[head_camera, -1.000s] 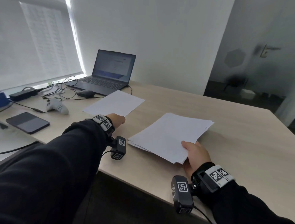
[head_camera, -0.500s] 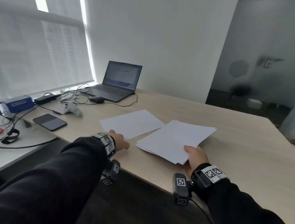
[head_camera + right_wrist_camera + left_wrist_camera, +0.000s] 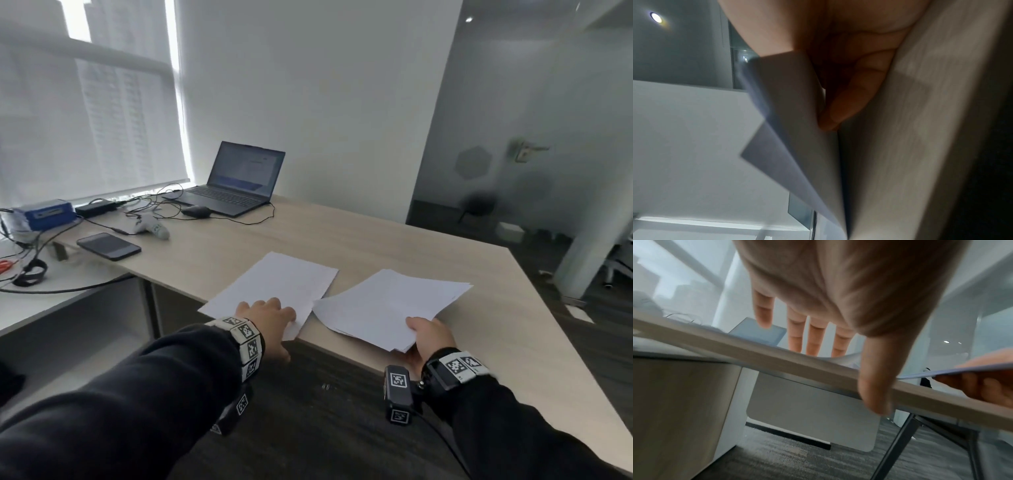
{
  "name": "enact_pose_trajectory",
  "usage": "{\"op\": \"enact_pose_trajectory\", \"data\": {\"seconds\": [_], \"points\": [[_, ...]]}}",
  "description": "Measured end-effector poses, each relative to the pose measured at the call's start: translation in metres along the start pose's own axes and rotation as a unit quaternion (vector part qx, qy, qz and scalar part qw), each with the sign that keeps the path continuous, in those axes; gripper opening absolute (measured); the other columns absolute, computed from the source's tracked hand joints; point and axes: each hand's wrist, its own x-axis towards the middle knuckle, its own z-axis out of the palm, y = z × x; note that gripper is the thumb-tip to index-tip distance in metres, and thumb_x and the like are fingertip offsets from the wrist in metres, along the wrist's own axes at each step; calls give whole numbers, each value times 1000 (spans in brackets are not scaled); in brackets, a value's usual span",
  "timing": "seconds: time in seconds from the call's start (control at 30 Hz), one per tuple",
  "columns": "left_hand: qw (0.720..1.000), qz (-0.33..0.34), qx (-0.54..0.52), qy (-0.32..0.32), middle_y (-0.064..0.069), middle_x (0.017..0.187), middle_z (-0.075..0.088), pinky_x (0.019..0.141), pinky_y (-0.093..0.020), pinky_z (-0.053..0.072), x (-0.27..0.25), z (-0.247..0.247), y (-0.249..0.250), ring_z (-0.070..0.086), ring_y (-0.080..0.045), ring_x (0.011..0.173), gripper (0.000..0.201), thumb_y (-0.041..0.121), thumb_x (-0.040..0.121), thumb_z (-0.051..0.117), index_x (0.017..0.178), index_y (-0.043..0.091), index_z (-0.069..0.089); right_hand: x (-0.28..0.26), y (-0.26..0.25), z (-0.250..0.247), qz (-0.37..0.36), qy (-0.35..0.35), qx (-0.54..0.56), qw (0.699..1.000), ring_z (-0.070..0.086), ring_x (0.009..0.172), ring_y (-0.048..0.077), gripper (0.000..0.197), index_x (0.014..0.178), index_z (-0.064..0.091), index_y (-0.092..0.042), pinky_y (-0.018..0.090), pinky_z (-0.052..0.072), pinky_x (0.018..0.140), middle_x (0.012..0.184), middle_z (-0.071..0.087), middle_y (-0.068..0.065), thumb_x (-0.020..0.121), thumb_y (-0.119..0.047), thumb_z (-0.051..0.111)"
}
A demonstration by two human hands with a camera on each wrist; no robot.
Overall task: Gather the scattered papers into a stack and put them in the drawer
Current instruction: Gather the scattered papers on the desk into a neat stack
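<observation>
Since loose paper weighs almost nothing, bends at a touch and slides freely over smooth wood, probably best dragged flat to an edge and then pinched at an overhanging corner, never crumpled from the middle. From the head view: single sheet (image 3: 274, 287) lying on the counter (image 3: 376, 246) at its near edge, near corner poking past that edge; left grip (image 3: 270, 317) laid on top of it, palm down, fingers spread and straight, pressing rather than pinching, wrist just off the counter's near edge, forearm reaching forward. Just beside it to the right, almost touching corner to corner, a fanned stack (image 3: 394, 305), unevenly squared, near corner at the near edge; right grip (image 3: 428, 339) closed on that corner, thumb on top. No drawer to be seen. From the left wrist: fingers (image 3: 813, 340) straight and apart, tips hidden past the counter's edge, thumb (image 3: 873, 386) hanging free in front of the edge and clear of any paper; the stack visible far right, nipped thin between thumb and fingers. From the right wrist: paper raised off the wood at the held corner, curled fingers (image 3: 849, 100) tucked between sheets and counter top, so a firm pinch; sheets sagging away from the hold, likely to slip out of line unless tapped square.
</observation>
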Motion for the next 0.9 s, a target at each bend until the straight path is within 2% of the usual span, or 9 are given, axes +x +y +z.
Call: {"op": "enact_pose_trajectory", "data": {"seconds": [0.1,0.17,0.23,0.4,0.53,0.63,0.7,0.8,0.9], "points": [[999,25,-37,10,5,130,53,103,-41,43,-3,-4,12,53,-21,119,37,45,89,54,125,36,56,-8,-3,-23,-11,6,5,1000,70,96,40,30,99,64,-13,68,50,90,103,74,15,69,-18,63],[997,34,-70,14,-1,116,64,91,-35,46,-2,-10,18,59,-22,102,21,30,93,45,95,26,65,-38,-17,-32,2,18,3,1000,69,97,39,30,105,62,-10,69,48,92,102,73,17,76,-15,63],[993,24,-104,44,-1,97,68,79,-29,43,2,-16,22,58,-22,87,25,19,92,42,72,24,56,-53,-23,-44,24,31,15,999,69,96,40,15,102,59,-11,72,47,88,100,71,18,88,-10,58],[966,27,-217,137,-2,105,70,82,-28,45,8,-28,56,61,-24,96,30,25,98,40,102,22,69,-33,-10,-84,-4,22,-17,1000,71,97,38,33,101,65,-10,64,50,94,103,75,16,69,-17,66],[958,92,-228,145,0,120,68,85,-26,43,8,-31,112,61,-22,108,34,31,101,38,123,28,64,-67,-27,-87,7,21,-24,999,67,103,39,18,106,63,1,55,49,100,107,70,21,89,-1,57],[957,150,-217,120,6,127,66,89,-26,43,9,-25,152,59,-18,114,36,37,100,36,128,35,59,-76,-28,-93,8,9,-27,1000,67,102,40,10,97,64,-4,57,49,99,106,71,23,93,-4,55],[954,191,-208,98,7,129,65,95,-28,43,4,-21,177,58,-17,117,38,38,100,35,130,34,59,-74,-24,-98,5,6,-29,1000,69,99,39,15,97,66,-7,57,49,98,103,73,21,93,-18,57],[947,238,-205,63,7,117,69,94,-33,46,-12,-14,206,60,-19,109,36,42,98,35,118,32,63,-45,-5,-112,-5,5,-54,998,68,107,32,59,108,68,-15,54,48,103,110,74,8,72,-62,64],[943,267,-196,24,11,105,68,91,-38,47,-28,-11,222,60,-13,99,44,60,93,28,105,33,61,-35,4,-119,-6,-32,-58,998,71,104,29,59,108,71,-18,51,49,102,107,77,3,61,-53,75]]}}
